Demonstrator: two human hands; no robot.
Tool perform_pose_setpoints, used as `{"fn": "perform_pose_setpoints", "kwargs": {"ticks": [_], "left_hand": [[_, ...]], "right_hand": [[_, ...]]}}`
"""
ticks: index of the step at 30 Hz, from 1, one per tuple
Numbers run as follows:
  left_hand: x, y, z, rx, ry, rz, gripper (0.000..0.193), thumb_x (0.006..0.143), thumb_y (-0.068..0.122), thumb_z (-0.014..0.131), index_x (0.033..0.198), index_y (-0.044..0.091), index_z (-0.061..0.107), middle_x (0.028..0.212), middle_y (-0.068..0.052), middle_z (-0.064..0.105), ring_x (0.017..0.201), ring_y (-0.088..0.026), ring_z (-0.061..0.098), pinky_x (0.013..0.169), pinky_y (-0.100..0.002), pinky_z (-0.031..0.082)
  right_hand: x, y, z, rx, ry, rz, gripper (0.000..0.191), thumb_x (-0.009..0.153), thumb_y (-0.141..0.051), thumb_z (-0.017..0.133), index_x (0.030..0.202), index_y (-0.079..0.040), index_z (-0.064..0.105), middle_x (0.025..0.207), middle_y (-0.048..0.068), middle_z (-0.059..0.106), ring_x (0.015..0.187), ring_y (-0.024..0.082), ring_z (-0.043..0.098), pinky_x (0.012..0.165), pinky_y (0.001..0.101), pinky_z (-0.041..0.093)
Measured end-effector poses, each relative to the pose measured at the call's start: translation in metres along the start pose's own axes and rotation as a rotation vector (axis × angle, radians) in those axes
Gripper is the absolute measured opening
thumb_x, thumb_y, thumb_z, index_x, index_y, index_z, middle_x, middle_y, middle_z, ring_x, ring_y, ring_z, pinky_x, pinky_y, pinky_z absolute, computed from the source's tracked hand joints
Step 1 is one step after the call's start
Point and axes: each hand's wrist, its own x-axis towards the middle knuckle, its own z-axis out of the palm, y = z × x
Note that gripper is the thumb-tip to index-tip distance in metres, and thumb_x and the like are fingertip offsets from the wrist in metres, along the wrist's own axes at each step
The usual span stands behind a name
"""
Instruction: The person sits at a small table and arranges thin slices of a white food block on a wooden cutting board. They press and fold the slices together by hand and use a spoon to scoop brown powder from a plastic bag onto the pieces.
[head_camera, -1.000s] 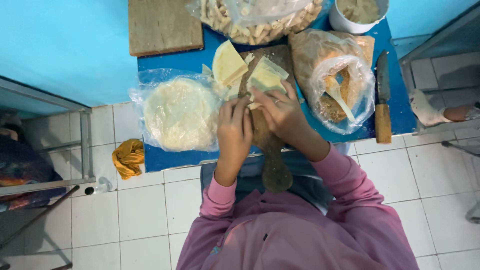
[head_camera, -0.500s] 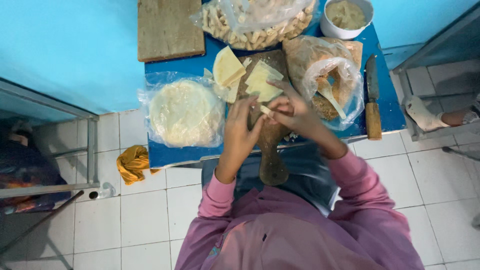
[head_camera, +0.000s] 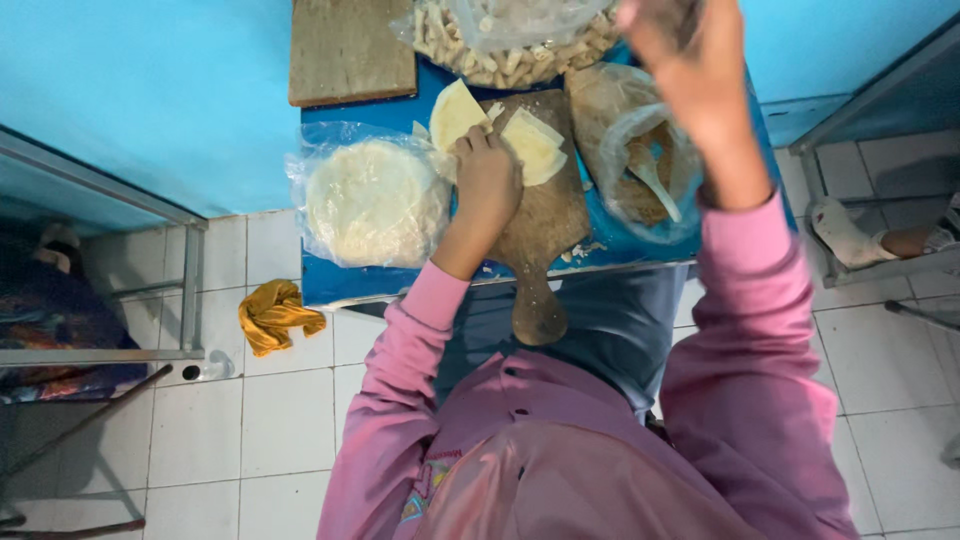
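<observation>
My left hand (head_camera: 487, 175) lies on a wooden paddle board (head_camera: 552, 225), its fingers curled on the edge of a pale half-round dough wrapper (head_camera: 452, 113). A second small stack of cut wrappers (head_camera: 535, 146) lies just right of that hand. My right hand (head_camera: 672, 45) is raised and blurred at the top, over a clear bag of brown filling (head_camera: 612, 105) with a white spoon (head_camera: 655, 182) in it. Whether that hand holds anything is unclear. Both sleeves are pink.
A plastic-wrapped stack of round wrappers (head_camera: 375, 200) lies on the blue table (head_camera: 340, 285). Behind are a heap of rolled pieces (head_camera: 500, 58) and a square wooden board (head_camera: 350, 50). A yellow cloth (head_camera: 272, 315) lies on the tiled floor. Another person's foot (head_camera: 850, 235) is at right.
My two hands were together over the paddle board, working one piece. My right hand has now lifted up and away to the back right, while the left has stayed on the wrappers.
</observation>
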Motion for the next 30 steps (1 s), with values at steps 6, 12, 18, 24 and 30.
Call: {"fn": "perform_pose_setpoints", "kwargs": {"ticks": [6, 12, 18, 24, 30], "left_hand": [[0.022, 0.001, 0.003, 0.004, -0.058, 0.018, 0.033, 0.073, 0.007, 0.07, 0.098, -0.012, 0.062, 0.099, -0.028, 0.062, 0.098, -0.044, 0.056, 0.088, -0.053, 0.045], [0.032, -0.009, 0.003, -0.387, -0.072, -0.077, 0.03, 0.073, 0.002, 0.065, 0.099, -0.011, 0.059, 0.086, -0.033, 0.066, 0.088, -0.051, 0.065, 0.079, -0.055, 0.051], [0.039, -0.013, 0.004, -0.371, -0.165, -0.119, 0.02, 0.07, 0.007, 0.07, 0.085, -0.005, 0.064, 0.084, -0.03, 0.067, 0.087, -0.049, 0.066, 0.078, -0.053, 0.052], [0.034, -0.009, 0.005, -0.338, 0.011, 0.0, 0.019, 0.073, 0.0, 0.066, 0.091, -0.005, 0.062, 0.086, -0.03, 0.067, 0.089, -0.051, 0.064, 0.079, -0.057, 0.049], [0.039, -0.006, 0.002, -0.458, 0.02, -0.05, 0.019, 0.076, 0.004, 0.073, 0.09, -0.002, 0.062, 0.085, -0.026, 0.068, 0.087, -0.047, 0.066, 0.074, -0.052, 0.051]], "right_hand": [[-0.096, -0.032, 0.008, -0.018, 0.079, 0.11, 0.049, 0.104, 0.009, 0.069, 0.147, -0.001, 0.049, 0.141, 0.015, 0.064, 0.131, 0.022, 0.066, 0.113, 0.0342, 0.055], [-0.163, -0.025, -0.002, -0.021, 0.247, 0.318, 0.032, 0.103, 0.009, 0.065, 0.134, 0.003, 0.057, 0.12, 0.014, 0.073, 0.116, 0.02, 0.072, 0.103, 0.0316, 0.055], [-0.192, -0.012, -0.005, -0.147, 0.272, 0.271, 0.029, 0.103, 0.012, 0.063, 0.13, 0.006, 0.057, 0.117, 0.014, 0.071, 0.112, 0.022, 0.073, 0.1, 0.0323, 0.057], [-0.19, -0.012, -0.002, -0.404, 0.29, 0.253, 0.034, 0.097, 0.008, 0.071, 0.129, 0.002, 0.061, 0.114, 0.015, 0.073, 0.102, 0.024, 0.076, 0.09, 0.0318, 0.058], [-0.181, -0.002, 0.011, -0.876, 0.212, 0.2, 0.04, 0.087, -0.004, 0.083, 0.121, -0.002, 0.063, 0.101, 0.017, 0.072, 0.088, 0.036, 0.071, 0.073, 0.0418, 0.055]]}}
